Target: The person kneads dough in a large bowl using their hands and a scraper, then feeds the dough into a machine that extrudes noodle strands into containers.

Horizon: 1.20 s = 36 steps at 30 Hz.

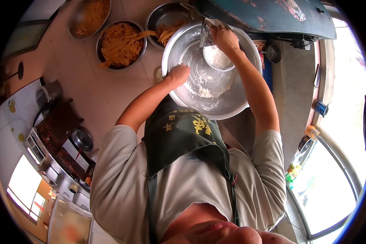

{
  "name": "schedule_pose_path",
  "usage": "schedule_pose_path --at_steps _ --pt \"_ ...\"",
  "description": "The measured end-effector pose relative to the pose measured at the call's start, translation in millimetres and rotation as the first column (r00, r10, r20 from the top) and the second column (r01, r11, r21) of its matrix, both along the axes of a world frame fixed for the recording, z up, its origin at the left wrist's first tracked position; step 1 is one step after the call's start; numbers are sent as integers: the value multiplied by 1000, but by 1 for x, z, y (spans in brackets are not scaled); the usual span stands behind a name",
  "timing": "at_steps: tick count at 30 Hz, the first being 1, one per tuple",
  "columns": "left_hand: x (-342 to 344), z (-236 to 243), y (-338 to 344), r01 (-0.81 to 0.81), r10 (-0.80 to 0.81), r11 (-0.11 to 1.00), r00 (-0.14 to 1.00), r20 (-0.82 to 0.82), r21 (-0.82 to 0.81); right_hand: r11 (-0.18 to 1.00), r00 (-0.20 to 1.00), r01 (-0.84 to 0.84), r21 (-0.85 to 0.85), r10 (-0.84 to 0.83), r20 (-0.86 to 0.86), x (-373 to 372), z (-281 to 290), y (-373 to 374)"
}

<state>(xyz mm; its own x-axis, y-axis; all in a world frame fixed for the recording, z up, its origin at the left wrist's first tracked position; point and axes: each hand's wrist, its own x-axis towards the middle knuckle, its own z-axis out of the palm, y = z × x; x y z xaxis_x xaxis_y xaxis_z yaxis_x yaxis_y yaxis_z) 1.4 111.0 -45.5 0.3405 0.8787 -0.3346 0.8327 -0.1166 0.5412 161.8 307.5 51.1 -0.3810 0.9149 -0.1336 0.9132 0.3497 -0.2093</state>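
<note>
A large metal basin [173, 53] stands in front of me, its inside dusted with white powder that looks like flour [209, 92]. A smaller metal bowl [227, 68] sits inside it at the far right, with more white powder in it. My right hand [225, 37] is over that bowl, its fingers closed on a clear plastic bag [206, 33]. The bag hangs at the basin's far side. My left hand [179, 75] is closed over the basin's left side, just inside the rim. What its fingers hold, if anything, is hidden.
Metal bowls with wide orange-yellow strips stand on the tiled floor: one bowl [141, 55], another bowl [106, 20], and a third bowl [149, 20] beside the basin. A dark green machine [268, 16] overhangs the far right. A grey counter [290, 89] runs along the right.
</note>
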Motion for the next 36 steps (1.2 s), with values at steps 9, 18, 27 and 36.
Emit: schedule_pose_path --at_steps 9,18,27,36 --pt "-12 -44 75 268 -249 963 923 -295 25 998 913 12 -59 -35 -407 113 66 -73" --pt "-2 30 54 137 -136 990 990 -27 42 945 814 169 -281 -295 -501 176 58 -150" --pt "29 122 154 -135 164 857 986 -15 497 901 757 273 -337 -418 -502 216 37 -178" --pt "112 54 25 342 -404 891 898 176 298 795 363 543 -270 -512 -779 231 -29 -177"
